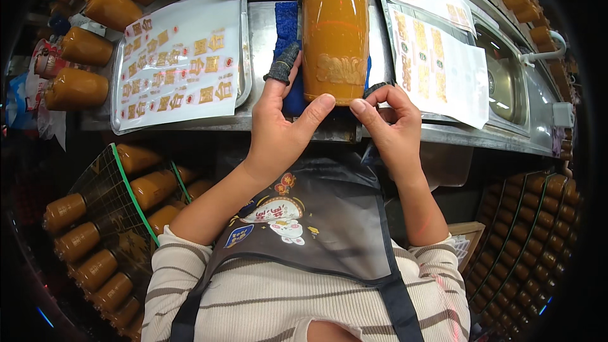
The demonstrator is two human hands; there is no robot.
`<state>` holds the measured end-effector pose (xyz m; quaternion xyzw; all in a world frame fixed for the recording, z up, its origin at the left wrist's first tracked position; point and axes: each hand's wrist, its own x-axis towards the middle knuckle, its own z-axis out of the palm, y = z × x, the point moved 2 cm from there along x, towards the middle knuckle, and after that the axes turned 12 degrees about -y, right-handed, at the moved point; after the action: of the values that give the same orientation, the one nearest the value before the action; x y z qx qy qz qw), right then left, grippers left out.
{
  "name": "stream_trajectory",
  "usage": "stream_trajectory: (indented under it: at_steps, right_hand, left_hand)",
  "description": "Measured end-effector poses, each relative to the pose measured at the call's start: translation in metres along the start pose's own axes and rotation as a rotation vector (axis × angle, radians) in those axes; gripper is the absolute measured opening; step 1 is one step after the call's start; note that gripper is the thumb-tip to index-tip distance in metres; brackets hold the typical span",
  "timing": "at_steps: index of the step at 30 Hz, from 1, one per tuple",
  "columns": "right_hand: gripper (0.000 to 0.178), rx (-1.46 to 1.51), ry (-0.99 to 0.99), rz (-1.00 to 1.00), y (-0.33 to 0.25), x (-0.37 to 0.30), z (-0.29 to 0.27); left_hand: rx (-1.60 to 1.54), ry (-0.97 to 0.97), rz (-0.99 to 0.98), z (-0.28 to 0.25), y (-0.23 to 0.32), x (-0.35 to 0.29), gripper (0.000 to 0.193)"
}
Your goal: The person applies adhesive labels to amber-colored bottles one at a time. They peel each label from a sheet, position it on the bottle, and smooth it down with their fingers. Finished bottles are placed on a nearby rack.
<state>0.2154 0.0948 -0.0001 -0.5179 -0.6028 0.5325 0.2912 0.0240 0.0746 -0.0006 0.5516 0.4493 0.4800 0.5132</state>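
A glossy amber-brown bottle [335, 31] lies on a blue cloth [286, 22], its neck pointing away from me and its base toward me. Raised gold lettering [341, 68] sits on its side near the base. My left hand [278, 111] holds the bottle's left side, the thumb at the base edge and a dark grey finger cover [283, 66] on one finger. At the base's right corner, my right hand [394, 120] has its thumb against the edge and its fingers curled beside the bottle. Part of those fingers is hidden.
Sheets of gold decals lie on a left tray [245, 57] and on a right sheet [465, 82]. Several similar bottles [85, 46] stand at the left. Racks of bottles [155, 187] flank me below the counter. A sink [506, 82] with a white tap [544, 56] is at the right.
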Motion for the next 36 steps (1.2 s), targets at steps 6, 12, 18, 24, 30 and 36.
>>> stream_trajectory:
  at_steps: [6, 12, 18, 24, 30, 36]
  right_hand:
    - [0.025, 0.059, -0.011, 0.024, 0.001, 0.004, 0.004]
    - [0.024, 0.098, -0.023, 0.034, 0.002, 0.005, 0.005]
    - [0.029, 0.169, -0.034, 0.098, -0.002, 0.007, 0.005]
    - [0.029, 0.126, -0.030, 0.096, -0.002, 0.007, 0.006]
    - [0.030, 0.099, -0.033, 0.090, -0.003, 0.007, 0.007]
    - [0.030, 0.119, -0.031, 0.084, -0.003, 0.006, 0.009]
  left_hand:
    - [-0.005, 0.030, -0.026, 0.003, -0.002, 0.000, 0.071]
    - [0.046, 0.036, -0.009, 0.001, -0.009, -0.001, 0.072]
    - [0.100, 0.061, -0.008, -0.001, -0.011, -0.001, 0.070]
    - [0.171, 0.004, -0.058, -0.002, -0.010, -0.004, 0.073]
    - [0.339, 0.065, -0.045, 0.002, -0.018, -0.008, 0.077]
    - [0.105, 0.017, -0.028, -0.004, -0.020, -0.010, 0.066]
